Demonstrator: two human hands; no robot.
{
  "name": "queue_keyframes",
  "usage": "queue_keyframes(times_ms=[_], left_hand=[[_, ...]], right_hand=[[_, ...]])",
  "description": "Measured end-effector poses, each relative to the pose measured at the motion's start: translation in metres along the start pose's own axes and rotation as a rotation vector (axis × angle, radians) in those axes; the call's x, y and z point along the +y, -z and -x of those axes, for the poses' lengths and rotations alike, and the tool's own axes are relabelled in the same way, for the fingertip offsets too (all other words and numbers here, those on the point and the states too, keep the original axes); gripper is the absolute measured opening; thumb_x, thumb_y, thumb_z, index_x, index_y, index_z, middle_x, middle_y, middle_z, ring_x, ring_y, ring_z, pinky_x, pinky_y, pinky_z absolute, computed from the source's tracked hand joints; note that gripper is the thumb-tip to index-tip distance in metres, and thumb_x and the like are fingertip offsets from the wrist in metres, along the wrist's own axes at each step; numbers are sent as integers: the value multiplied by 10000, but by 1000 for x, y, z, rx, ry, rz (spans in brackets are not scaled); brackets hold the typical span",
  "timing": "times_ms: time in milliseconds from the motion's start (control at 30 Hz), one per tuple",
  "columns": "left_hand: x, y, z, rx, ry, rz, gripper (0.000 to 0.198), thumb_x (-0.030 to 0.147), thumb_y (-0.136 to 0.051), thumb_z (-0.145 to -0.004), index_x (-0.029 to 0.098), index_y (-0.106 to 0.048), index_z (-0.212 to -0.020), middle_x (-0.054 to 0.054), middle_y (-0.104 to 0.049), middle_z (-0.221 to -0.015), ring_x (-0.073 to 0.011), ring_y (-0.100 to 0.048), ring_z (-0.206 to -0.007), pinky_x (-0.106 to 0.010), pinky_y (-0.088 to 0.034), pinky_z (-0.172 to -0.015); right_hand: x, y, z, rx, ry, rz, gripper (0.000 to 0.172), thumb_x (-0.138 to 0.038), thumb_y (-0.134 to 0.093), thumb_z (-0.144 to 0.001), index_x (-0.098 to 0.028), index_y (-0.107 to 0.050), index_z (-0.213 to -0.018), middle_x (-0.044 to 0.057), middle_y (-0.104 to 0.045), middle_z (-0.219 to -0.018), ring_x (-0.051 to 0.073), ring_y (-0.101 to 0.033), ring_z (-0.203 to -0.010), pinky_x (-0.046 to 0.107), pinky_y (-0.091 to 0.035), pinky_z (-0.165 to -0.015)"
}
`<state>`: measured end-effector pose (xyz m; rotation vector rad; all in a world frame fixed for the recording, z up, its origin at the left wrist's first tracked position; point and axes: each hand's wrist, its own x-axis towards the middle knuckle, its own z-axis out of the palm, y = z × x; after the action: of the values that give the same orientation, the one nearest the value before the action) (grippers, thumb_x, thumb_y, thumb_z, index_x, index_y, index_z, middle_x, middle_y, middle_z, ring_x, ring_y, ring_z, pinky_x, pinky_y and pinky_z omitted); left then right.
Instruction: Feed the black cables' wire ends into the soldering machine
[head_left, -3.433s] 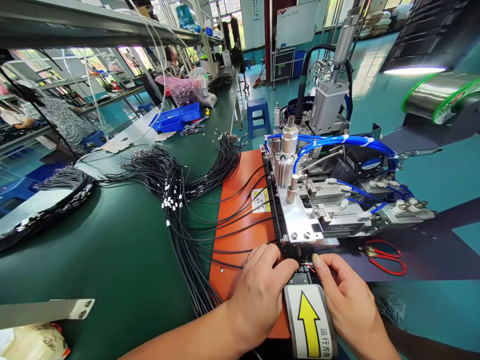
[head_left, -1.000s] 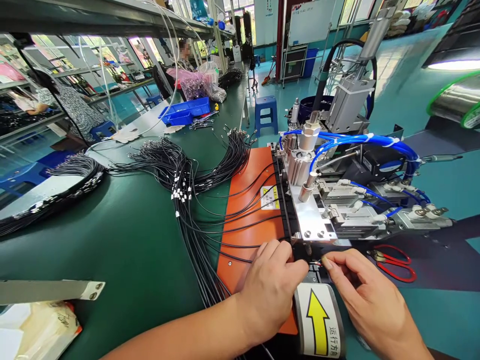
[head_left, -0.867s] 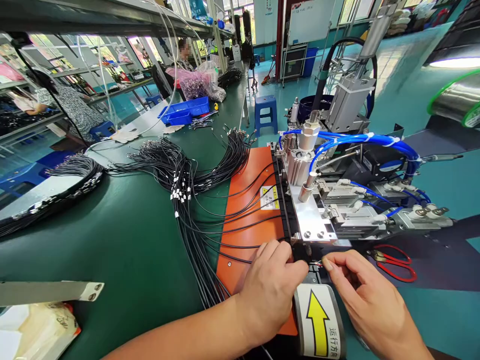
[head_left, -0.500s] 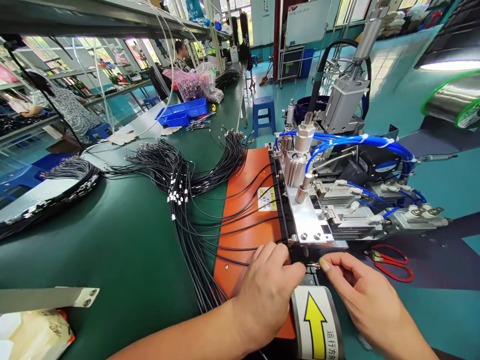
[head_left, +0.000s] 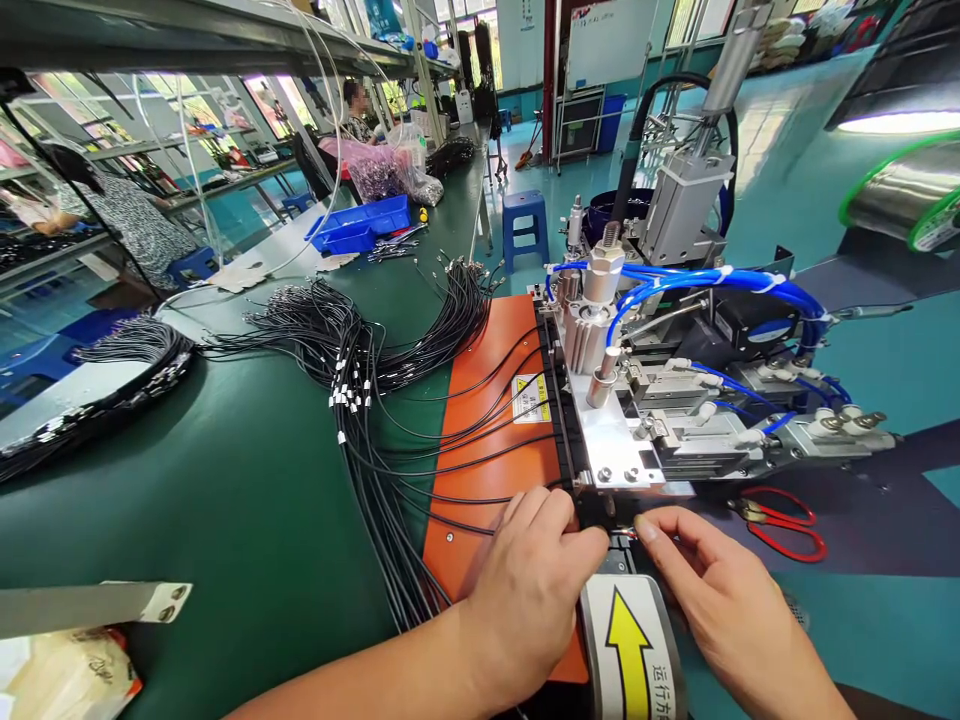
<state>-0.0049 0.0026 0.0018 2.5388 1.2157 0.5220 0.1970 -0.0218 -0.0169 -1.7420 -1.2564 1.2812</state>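
Note:
My left hand [head_left: 529, 590] rests on the orange plate [head_left: 487, 450] with its fingers curled, pressing a thin black cable [head_left: 465, 495] at the black slotted rail [head_left: 559, 420]. My right hand [head_left: 712, 600] is pinched on the cable's small coloured wire ends [head_left: 628, 531], just under the metal machine head [head_left: 622, 440]. Both hands meet at the near end of the rail, above a grey cover with a yellow arrow label [head_left: 628, 650]. Several more black cables lie across the orange plate into the rail.
A large bunch of black cables [head_left: 352, 350] spreads over the green bench [head_left: 225, 480]. Red-handled scissors [head_left: 780, 520] lie right of the machine. Blue air hoses [head_left: 675, 285] loop over it. Blue trays [head_left: 360, 228] and another seated person [head_left: 352, 110] are farther back.
The view shifted slightly. Both hands stay at the rail's near end; my right fingers have crept a little closer to the wire ends.

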Motion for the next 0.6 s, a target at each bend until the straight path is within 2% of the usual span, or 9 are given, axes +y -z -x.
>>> queue_keyframes(times_ms=[167,367,533,600], left_hand=[[1,5,0,12,-61,7,236,141,-417,-1006,159,-650,-1036,-62,-547,-878,-223,-462,-802,-362,-428,-722],[8,11,0,57,-14,-64,288,119,-361,-1017,142,-638,-943,-82,-564,-853,-239,-474,-781,-370,-430,-692],[9,11,-1,63,-17,-83,284,106,-372,-1013,140,-649,-966,-80,-574,-844,-239,-497,-784,-379,-458,-711],[9,11,-1,65,-22,-91,279,99,-378,-1009,140,-651,-969,-78,-577,-843,-238,-503,-782,-379,-465,-709]], right_hand=[[3,-4,-1,-31,25,-49,430,-649,-486,-954,-236,-603,-967,-5,-568,-761,163,-515,-693,233,-462,-576],[4,-4,-3,-80,-3,-142,430,-648,-476,-965,-235,-571,-896,-20,-545,-762,150,-474,-708,233,-456,-618],[0,-9,-3,-147,-107,-433,415,-631,-583,-923,-217,-586,-904,-19,-553,-794,133,-470,-705,230,-461,-617],[0,-11,-4,-173,-195,-565,410,-619,-632,-899,-212,-583,-884,-42,-516,-734,102,-430,-624,204,-417,-559]])
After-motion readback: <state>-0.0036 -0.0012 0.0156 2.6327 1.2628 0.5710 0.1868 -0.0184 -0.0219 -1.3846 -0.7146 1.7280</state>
